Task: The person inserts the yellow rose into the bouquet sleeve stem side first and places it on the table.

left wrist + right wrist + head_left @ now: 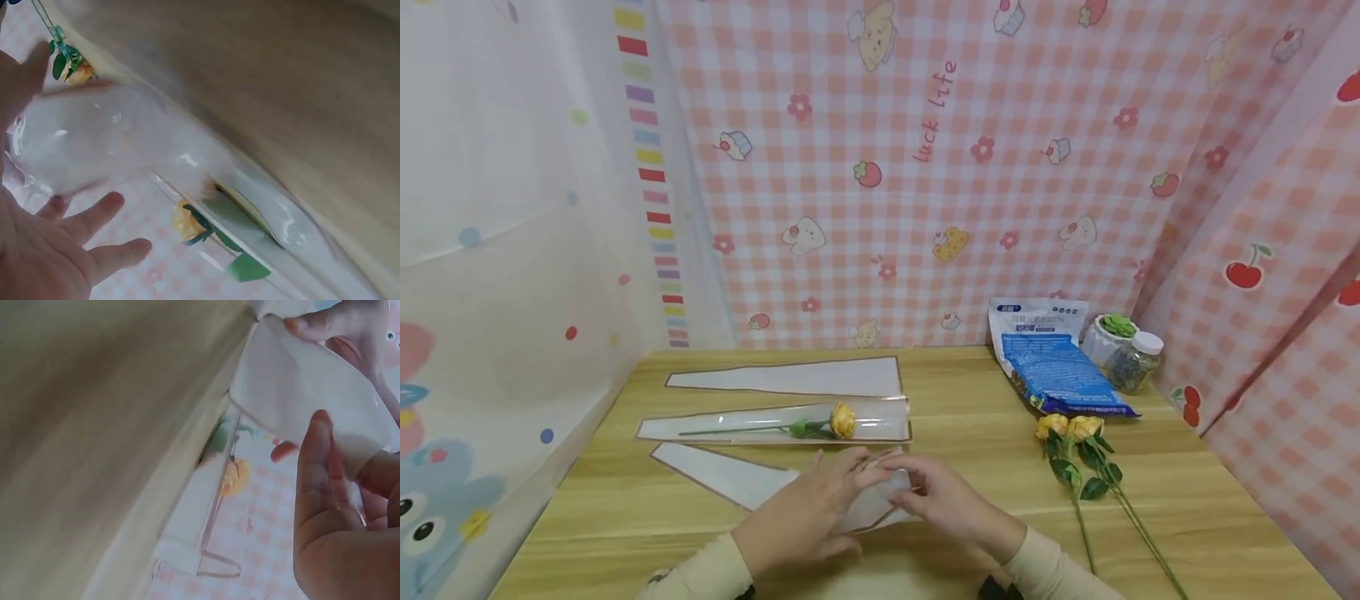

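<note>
A white flower sleeve (874,503) with a brown border, clear on one face, is between both hands at the table's near middle. My left hand (811,510) holds its wide end between thumb and index finger, the other fingers (103,212) spread out. My right hand (953,505) pinches the rim of the same end, with the index finger (317,447) against the sleeve. Just beyond, another sleeve (887,421) lies flat with a yellow rose (842,421) inside. The held sleeve's mouth is partly hidden by fingers.
A flat sleeve (820,377) lies at the back. Two yellow roses (1086,429) with long stems lie at right. Behind them are a blue and white bag (1056,367), a potted succulent (1112,329) and a lidded jar (1135,362). A checked curtain (910,208) stands behind.
</note>
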Demonstrator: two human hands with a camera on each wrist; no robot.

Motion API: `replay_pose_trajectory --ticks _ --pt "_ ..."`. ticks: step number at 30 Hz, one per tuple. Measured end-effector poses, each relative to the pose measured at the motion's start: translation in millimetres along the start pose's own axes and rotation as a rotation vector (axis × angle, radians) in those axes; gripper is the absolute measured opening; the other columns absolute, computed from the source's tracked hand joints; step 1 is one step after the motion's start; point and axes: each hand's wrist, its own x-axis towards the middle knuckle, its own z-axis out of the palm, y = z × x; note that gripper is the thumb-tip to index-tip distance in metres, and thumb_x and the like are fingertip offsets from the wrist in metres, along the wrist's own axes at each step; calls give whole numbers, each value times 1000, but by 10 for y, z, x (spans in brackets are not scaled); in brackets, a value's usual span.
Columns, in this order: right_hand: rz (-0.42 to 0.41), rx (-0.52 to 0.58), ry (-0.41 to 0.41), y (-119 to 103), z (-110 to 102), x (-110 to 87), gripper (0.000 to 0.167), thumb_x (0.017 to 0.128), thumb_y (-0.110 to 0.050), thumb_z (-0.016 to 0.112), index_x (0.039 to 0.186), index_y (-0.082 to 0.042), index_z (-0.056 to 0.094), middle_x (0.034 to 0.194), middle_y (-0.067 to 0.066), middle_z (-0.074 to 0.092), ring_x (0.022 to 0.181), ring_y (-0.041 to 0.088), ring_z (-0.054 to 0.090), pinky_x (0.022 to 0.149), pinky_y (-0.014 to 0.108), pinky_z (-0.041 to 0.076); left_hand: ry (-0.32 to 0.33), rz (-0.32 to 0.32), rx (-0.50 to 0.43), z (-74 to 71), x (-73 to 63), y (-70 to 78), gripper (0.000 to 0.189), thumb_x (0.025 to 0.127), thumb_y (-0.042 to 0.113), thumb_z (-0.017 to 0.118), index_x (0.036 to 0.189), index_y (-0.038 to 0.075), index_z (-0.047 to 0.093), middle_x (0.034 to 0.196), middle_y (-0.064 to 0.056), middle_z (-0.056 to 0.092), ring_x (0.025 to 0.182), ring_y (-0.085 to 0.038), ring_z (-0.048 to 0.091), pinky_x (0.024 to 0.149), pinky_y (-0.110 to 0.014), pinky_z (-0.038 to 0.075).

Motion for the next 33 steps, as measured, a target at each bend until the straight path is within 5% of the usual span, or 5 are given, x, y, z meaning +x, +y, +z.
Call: replay_pose_trajectory --ticks 4,10,19,25,33 --pt "-29 -55 31 1 -55 0 33 93 8 60 121 -4 72 129 15 66 101 15 61 77 24 54 -33 -48 7 -50 23 -30 130 67 51 92 163 21 10 161 -17 29 133 -30 50 101 -60 48" --pt "51 -43 80 20 -153 -4 39 87 11 58 119 -7 73 127 14 66 80 12 49 65 21 42 -170 -203 -43 -50 -48 -149 146 58 51 94 164 18 -1 165 -13 25 144 -31 38 106 -70 36" --pt "98 4 69 89 -281 6 70 77 -22 88 141 -13 60 146 19 50 113 30 59 90 35 54 -48 -192 91 33 -111 -353 117 65 41 93 155 4 28 128 -10 51 117 -22 50 91 -42 54" --pt "52 60 26 135 -352 13 87 72 -27 87 149 -7 50 147 21 46 113 37 56 97 46 51 -123 -294 35 -9 -241 -419 107 69 33 90 152 2 31 135 -14 50 125 -28 48 88 -42 45" --pt "71 -12 -13 191 -379 7 25 94 -4 66 117 -8 75 134 13 62 131 33 49 107 50 42 -137 -291 79 -155 -391 -487 95 66 18 88 145 -2 39 140 -20 48 131 -35 45 94 -51 42"
